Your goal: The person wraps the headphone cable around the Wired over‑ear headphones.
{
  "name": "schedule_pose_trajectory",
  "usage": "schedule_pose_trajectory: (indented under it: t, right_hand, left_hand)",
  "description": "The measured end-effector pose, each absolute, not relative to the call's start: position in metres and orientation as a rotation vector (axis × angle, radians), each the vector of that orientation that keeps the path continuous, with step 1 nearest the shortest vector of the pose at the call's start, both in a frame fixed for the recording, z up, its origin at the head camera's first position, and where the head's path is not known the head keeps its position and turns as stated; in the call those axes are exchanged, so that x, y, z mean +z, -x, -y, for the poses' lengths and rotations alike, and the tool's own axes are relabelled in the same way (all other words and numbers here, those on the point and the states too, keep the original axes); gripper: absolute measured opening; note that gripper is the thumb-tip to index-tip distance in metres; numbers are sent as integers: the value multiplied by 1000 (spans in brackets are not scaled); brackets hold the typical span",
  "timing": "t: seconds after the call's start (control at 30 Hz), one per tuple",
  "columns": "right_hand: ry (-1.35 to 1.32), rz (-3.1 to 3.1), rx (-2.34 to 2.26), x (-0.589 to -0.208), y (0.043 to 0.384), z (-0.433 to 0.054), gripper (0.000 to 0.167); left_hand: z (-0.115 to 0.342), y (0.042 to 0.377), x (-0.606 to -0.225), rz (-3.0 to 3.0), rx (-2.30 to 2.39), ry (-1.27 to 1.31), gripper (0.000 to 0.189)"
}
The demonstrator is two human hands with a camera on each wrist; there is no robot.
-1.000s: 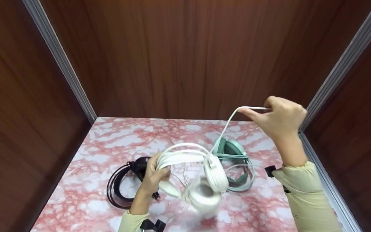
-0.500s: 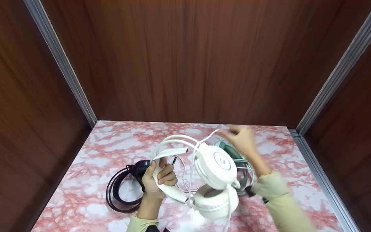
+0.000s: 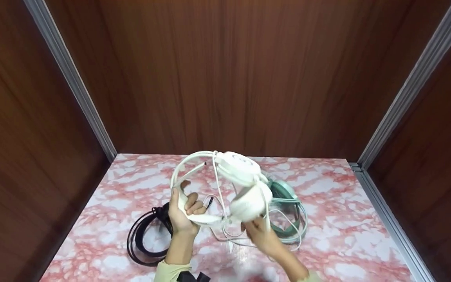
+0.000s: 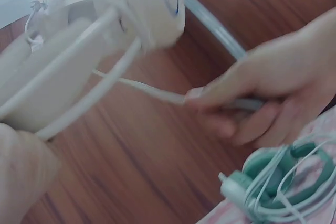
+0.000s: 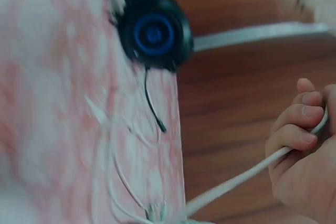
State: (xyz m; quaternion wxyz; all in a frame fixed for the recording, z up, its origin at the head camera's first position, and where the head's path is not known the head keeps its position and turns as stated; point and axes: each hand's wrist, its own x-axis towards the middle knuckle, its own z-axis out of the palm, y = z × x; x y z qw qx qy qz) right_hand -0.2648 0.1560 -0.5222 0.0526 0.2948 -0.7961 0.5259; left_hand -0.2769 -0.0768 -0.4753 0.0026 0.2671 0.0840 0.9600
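Observation:
White headphones [image 3: 243,168] are held up above the table, both ear cups turned toward the right. My left hand [image 3: 186,209] grips their headband, its fingers curled round the white band. Below the ear cups is my right hand [image 3: 262,235], partly hidden by a hanging stretch of cable in the head view. The right wrist view shows my right hand [image 5: 304,145] with its fingers curled round the white cable [image 5: 236,182]. In the left wrist view the cable [image 4: 152,91] runs from near the headphones to the right hand.
Black headphones [image 3: 141,239] with a coiled cable lie on the left of the pink marbled table [image 3: 104,219]. Green headphones [image 3: 286,192] with a wrapped cable lie to the right. Loose white cable [image 3: 237,239] lies between them. Brown wood panels [image 3: 225,78] enclose the back and sides.
My right hand has come down from the upper right to below the ear cups, bringing the cable round. The left hand has raised and tilted the white headphones.

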Motion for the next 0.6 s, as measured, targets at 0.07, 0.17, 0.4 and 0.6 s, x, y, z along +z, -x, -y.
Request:
schedule_pose_trajectory:
  t: [0.07,0.17,0.4,0.6]
  right_hand:
    - [-892,2485,1551,-510,246,-145,28]
    - [-983,2508,1318,-512,229,-142,25]
    - [-1174,2487,1193,-498,206,-148,24]
    - [-1274,2557,1199,-466,197,-174,20]
  left_hand:
    - [78,278,-477,-372,3141,-647,32]
    - [77,281,-484,-542,3294,-343,32]
    - [75,286,-505,-1024,3505,65,35]
    - [87,293,-513,-1242,3618,137,28]
